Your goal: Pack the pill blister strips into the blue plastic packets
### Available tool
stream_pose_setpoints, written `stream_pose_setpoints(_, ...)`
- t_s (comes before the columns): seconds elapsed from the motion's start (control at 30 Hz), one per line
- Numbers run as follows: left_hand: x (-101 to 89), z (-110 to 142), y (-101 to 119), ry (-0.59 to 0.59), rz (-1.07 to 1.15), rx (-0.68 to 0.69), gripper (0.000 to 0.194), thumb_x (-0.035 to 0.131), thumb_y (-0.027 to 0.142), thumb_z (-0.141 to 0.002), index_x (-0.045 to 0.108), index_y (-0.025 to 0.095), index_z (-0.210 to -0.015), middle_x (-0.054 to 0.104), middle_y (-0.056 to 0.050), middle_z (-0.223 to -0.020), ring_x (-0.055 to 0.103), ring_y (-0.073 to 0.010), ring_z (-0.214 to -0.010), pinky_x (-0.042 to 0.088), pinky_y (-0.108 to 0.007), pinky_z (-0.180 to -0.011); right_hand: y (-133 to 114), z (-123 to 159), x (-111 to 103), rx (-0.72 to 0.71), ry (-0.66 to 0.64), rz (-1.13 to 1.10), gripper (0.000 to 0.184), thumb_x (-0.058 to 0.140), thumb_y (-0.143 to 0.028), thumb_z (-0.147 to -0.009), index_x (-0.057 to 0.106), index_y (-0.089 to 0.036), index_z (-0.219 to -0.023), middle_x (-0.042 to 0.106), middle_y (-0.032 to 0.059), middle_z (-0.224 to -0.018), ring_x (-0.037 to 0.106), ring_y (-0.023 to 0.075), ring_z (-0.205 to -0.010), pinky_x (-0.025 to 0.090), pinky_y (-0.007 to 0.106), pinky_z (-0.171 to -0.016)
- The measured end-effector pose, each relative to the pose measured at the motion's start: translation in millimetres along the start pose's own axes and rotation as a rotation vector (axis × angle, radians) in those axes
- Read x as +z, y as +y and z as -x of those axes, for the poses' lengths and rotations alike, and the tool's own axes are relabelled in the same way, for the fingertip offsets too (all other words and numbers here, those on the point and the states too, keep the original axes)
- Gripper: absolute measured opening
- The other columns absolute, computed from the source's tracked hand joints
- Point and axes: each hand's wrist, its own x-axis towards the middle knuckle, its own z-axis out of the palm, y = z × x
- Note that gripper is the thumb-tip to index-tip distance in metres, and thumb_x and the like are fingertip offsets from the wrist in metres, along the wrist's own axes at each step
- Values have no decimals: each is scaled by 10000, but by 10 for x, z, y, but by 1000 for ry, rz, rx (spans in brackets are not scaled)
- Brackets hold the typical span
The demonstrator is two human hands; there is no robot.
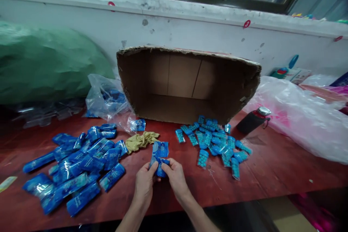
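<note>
Close to the table's front edge, my left hand [146,182] and my right hand [176,175] pinch a blue printed plastic wrapper [161,149] between thumbs and fingers. Its upper part stands out flat beyond my fingertips; whether anything is inside it I cannot tell. To the left spreads a pile of blue wrapped packs [84,159]. On the right lies a heap of small clear containers [214,139] with blue lids and turquoise balls inside. A crumpled yellowish cloth [141,141] rests just beyond my left hand.
A cardboard box [187,114] lies on its side at the back, opening towards me. Beside it are a clear bag [108,98] with blue wrappers and a dark bottle [252,119]. A green sack [51,65] and a white plastic bag [296,116] flank the red table [261,174].
</note>
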Motion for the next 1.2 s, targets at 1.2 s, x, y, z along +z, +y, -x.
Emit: stream_pose_setpoints(1.2, -107, 97, -52, -19, -19, -302, 192, 692, 100, -570, 566, 141, -710, 638, 11, -556, 582, -127, -430, 457, -194, -361, -155, 403, -1361, 43, 707, 1410, 412, 362, -410, -862, 425, -146, -1172, 566, 114, -976, 584, 243, -874, 424, 282, -589)
